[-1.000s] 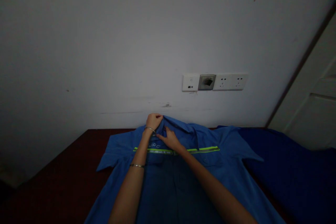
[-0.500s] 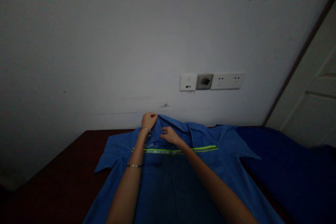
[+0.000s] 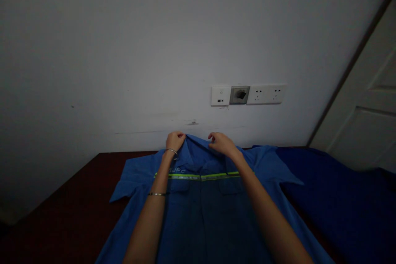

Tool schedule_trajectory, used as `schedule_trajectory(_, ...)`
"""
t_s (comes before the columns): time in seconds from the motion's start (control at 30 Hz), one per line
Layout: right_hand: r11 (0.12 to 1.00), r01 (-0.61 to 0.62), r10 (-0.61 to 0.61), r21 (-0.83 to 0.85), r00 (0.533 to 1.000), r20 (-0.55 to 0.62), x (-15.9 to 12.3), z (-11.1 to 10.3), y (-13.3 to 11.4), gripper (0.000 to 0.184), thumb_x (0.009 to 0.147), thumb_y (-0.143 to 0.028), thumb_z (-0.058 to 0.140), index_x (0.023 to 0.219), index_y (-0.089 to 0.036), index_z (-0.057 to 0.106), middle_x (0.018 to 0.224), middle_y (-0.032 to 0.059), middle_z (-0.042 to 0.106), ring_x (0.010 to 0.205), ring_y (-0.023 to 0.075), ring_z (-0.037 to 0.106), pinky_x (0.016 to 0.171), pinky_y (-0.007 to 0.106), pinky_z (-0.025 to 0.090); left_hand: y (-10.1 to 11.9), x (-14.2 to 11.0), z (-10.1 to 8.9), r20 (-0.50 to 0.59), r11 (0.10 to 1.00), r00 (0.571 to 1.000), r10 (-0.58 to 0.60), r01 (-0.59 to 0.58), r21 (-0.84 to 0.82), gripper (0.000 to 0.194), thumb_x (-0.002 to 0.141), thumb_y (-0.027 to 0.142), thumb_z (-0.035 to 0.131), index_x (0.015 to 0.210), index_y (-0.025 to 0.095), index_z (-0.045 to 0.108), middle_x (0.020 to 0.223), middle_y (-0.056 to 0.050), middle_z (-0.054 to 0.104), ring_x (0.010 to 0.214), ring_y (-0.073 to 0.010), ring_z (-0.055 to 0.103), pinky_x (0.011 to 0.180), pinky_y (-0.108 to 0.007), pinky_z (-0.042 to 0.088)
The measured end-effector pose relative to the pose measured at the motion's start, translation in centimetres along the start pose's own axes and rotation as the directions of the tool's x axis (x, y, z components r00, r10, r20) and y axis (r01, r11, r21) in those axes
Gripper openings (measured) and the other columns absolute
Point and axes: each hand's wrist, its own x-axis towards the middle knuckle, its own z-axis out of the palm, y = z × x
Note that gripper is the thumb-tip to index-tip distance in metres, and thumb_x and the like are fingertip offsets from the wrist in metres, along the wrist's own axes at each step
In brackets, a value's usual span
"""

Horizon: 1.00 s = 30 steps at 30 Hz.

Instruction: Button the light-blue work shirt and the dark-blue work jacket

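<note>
A blue short-sleeved work shirt [image 3: 185, 218] lies spread front up, its collar toward the wall. A yellow-green and silver reflective stripe crosses the chest, with white letters above it on the left. My left hand [image 3: 175, 142] is closed, pinching the left part of the shirt's collar [image 3: 198, 142] and holding it raised. Over the right side of the collar is my right hand [image 3: 223, 144], its fingers curved with a gap between thumb and forefinger; nothing shows in it. Part of the collar is hidden behind that hand.
Beneath the shirt is a dark red-brown surface [image 3: 74, 198] against a pale wall [image 3: 139, 49]. Darker blue cloth [image 3: 343, 202] lies on the right. A row of wall sockets [image 3: 266, 94] sits above the shirt, and a panelled door [image 3: 368, 128] stands at the right.
My right hand has moved up and to the right, from the inner left side of the neck opening to the collar's right side. My left hand keeps its pinch on the collar.
</note>
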Motion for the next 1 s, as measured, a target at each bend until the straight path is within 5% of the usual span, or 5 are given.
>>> schedule_trajectory(0.4,0.979,-0.197,0.173,0.060,0.945,0.278,0.6,1.4,5.1,0.039,0.059,-0.009,0.059,0.097,-0.012,0.062,0.081,0.0046,0.063,0.069,0.0117,0.057,0.061,0.018,0.041,0.0,-0.3,0.1,0.012,0.991,0.998,-0.056,0.054,0.120,0.028,0.077,0.032,0.046,0.086,0.019,0.069,0.088,-0.006,0.068,0.084,-0.0182,0.060,0.071,-0.023,0.041)
schedule_trajectory(0.6,0.866,-0.331,0.169,0.374,0.899,0.404,0.3,1.3,5.8,0.039,0.063,-0.008,0.052,0.102,-0.010,0.059,0.074,0.0030,0.062,0.055,0.0086,0.052,0.049,0.018,0.044,1.0,-0.4,-0.9,0.139,0.944,0.960,-0.241,0.199,0.262,0.028,0.069,0.031,0.055,0.091,0.019,0.067,0.097,-0.010,0.066,0.089,-0.0215,0.059,0.069,-0.025,0.042)
schedule_trajectory(0.73,0.780,-0.384,0.204,0.494,0.903,0.379,0.5,1.2,6.1,0.037,0.066,-0.009,0.052,0.103,-0.010,0.058,0.070,0.0015,0.060,0.052,0.0069,0.049,0.048,0.017,0.044,3.6,-0.8,-1.2,0.232,0.972,0.955,-0.185,0.143,0.187,0.025,0.066,0.032,0.058,0.082,0.015,0.067,0.089,-0.010,0.067,0.080,-0.0200,0.061,0.065,-0.024,0.042)
schedule_trajectory(0.87,0.714,-0.384,0.231,0.586,0.919,0.321,0.7,1.2,6.2,0.036,0.069,-0.012,0.054,0.104,-0.011,0.058,0.070,0.0014,0.060,0.055,0.0066,0.049,0.050,0.016,0.044,5.9,-2.1,1.5,0.497,0.992,0.863,-0.092,0.121,-0.027,0.026,0.072,0.033,0.053,0.063,0.011,0.066,0.062,-0.007,0.065,0.048,-0.0114,0.055,0.048,-0.020,0.039)
schedule_trajectory(1.0,0.638,-0.377,0.262,0.672,0.926,0.271,0.7,1.1,5.9,0.033,0.070,-0.014,0.054,0.103,-0.012,0.059,0.070,0.0013,0.059,0.056,0.0067,0.049,0.050,0.017,0.043,6.6,-3.4,5.3,0.559,0.945,0.821,-0.117,0.266,-0.192,0.036,0.075,0.040,0.050,0.065,0.008,0.064,0.056,-0.006,0.062,0.033,-0.0060,0.042,0.037,-0.018,0.033)
